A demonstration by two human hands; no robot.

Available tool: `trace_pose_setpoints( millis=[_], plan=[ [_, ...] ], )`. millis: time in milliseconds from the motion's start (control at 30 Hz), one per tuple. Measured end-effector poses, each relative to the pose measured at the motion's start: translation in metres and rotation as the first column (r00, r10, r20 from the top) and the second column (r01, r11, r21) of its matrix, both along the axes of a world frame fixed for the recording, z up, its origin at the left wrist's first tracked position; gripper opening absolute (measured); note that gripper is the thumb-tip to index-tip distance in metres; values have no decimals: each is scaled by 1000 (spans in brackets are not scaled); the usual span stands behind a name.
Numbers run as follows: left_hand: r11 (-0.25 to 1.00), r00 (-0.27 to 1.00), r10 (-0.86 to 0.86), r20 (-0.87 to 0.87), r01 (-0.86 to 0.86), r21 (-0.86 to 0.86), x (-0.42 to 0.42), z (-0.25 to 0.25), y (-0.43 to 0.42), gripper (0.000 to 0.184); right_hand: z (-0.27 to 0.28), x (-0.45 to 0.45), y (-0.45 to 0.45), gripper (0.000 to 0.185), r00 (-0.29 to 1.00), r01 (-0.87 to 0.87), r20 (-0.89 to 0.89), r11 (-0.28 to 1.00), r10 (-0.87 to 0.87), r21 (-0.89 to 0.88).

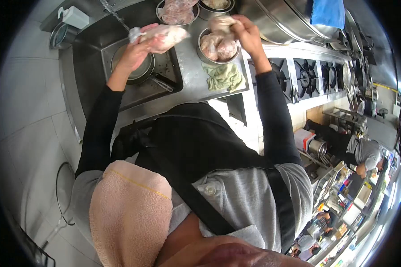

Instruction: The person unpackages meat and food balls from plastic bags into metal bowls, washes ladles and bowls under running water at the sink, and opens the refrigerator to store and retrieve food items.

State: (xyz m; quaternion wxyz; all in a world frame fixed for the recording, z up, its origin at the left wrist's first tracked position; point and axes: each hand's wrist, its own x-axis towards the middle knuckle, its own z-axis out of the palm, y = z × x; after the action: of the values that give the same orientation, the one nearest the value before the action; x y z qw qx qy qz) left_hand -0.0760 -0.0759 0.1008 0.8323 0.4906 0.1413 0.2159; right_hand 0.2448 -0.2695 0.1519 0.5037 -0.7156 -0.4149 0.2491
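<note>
Bagged meat point(227, 48): handling apparently unfinished.
Left hand point(135, 55) clamps one bag point(167, 38) (blurred); right hand point(249, 36) grips a second bag point(221, 23) above a steel bowl point(218, 62) containing more.

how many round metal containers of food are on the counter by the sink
3: a near container beside the green cloth, a back left container and a back right container, both cut off by the picture's edge. More may be out of view.
</note>
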Motion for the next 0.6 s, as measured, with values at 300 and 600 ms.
trace_pose_setpoints(
  millis=[300, 600],
  plan=[
    [287, 981, 181, -70, 15, 958, 145, -27, -75, 68, -74, 40, -7, 55, 946, -229, -230, 973, 227, 18],
    [988, 970, 154, -190, -157, -1, 119, -30, -93, 89, -91, 18, -56, 53, 926, 175, -350, 983, -143, 61]
  ],
)
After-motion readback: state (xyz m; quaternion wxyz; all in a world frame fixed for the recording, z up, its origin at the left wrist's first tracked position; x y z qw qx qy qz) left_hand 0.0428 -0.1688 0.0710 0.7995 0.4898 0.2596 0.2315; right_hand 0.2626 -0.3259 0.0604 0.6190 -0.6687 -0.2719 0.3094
